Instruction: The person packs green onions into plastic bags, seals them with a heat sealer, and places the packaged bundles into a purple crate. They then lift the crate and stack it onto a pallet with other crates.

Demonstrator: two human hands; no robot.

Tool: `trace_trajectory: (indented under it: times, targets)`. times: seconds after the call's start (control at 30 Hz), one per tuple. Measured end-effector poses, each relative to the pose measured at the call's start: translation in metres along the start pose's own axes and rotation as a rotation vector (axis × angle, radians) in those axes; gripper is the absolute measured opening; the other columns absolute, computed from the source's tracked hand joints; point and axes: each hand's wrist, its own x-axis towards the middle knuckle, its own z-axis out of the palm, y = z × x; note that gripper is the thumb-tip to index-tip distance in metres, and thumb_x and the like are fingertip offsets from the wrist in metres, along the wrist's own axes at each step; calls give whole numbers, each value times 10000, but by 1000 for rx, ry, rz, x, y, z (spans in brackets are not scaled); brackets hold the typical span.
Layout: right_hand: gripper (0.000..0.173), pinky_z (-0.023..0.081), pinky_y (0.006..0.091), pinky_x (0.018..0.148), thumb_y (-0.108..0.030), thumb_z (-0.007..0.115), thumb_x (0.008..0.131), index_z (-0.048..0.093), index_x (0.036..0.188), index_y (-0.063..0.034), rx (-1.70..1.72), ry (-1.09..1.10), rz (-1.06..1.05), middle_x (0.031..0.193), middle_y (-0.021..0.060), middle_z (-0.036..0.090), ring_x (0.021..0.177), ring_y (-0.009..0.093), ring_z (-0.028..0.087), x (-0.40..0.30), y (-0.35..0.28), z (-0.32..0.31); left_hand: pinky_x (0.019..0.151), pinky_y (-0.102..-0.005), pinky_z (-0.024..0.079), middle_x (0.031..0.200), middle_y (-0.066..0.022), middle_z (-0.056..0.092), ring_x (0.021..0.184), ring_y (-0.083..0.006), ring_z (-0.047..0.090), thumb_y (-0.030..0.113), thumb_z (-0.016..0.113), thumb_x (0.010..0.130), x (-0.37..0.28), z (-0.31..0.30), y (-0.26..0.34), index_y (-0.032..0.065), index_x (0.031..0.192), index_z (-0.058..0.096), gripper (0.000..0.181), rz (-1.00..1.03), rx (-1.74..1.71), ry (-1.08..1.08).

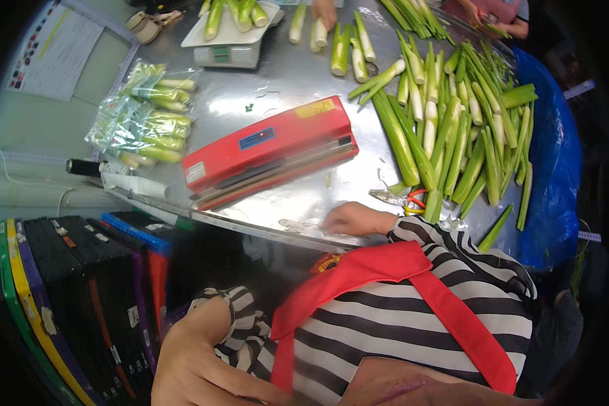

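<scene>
My right hand [355,219] rests on the near edge of the steel table [279,203], fingers curled, nothing visible in them. Raised beside my face at the lower left is my left hand [198,358]; its fingertips are blurred or cut off, so what they touch cannot be told. Garden snips [403,199] with red and yellow handles lie just beyond my right hand. A red impulse heat sealer [274,147] sits aslant on the table before me. To the right spreads a large heap of green-and-white stalks [451,127], apparently water bamboo shoots.
Clear bags of shoots [147,119] lie at the left. A digital scale [228,53] holds shoots at the back. Another person's hand [325,14] grasps shoots; a further person [492,18] works at far right. Blue plastic sheeting [550,167] borders the heap. Stacked crates [76,284] stand lower left.
</scene>
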Motion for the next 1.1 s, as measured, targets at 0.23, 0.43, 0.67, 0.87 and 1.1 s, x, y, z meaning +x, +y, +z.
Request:
trace_trajectory:
  times: [0.23,0.43,0.67,0.87,1.1]
  targets:
    - [228,464,348,751,-237,599,825,650,951,-54,23,3,-13,909,121,645,844,282,608,1,-3,2,631,-360,549,683,-72,638,598,-209,627,163,373,903,1,5,2,117,1287,410,389,-116,8,-45]
    - [207,463,344,750,-216,597,824,661,930,-51,24,-7,-8,909,116,646,845,275,608,2,1,5,635,-355,547,662,-64,622,588,-197,625,131,402,880,9,2,2,139,959,543,162,-176,-34,-123]
    - [200,461,339,751,-216,596,828,667,921,-54,23,-16,13,901,112,649,851,271,607,0,-1,1,627,-359,550,665,-50,621,576,-192,624,137,431,874,8,3,-1,126,1021,533,179,-91,-77,-46]
    - [214,460,347,753,-231,596,828,665,931,-56,-7,-14,-2,912,109,650,857,276,605,2,3,6,581,-341,558,665,-58,632,565,-192,630,120,444,865,4,12,7,113,1307,403,443,-139,-31,54]
    - [202,459,368,677,-259,572,805,656,855,-82,3,47,-67,825,107,647,752,301,596,2,6,9,621,-360,551,717,-72,652,606,-215,640,123,422,880,4,7,3,138,1319,390,440,-168,-33,-64]
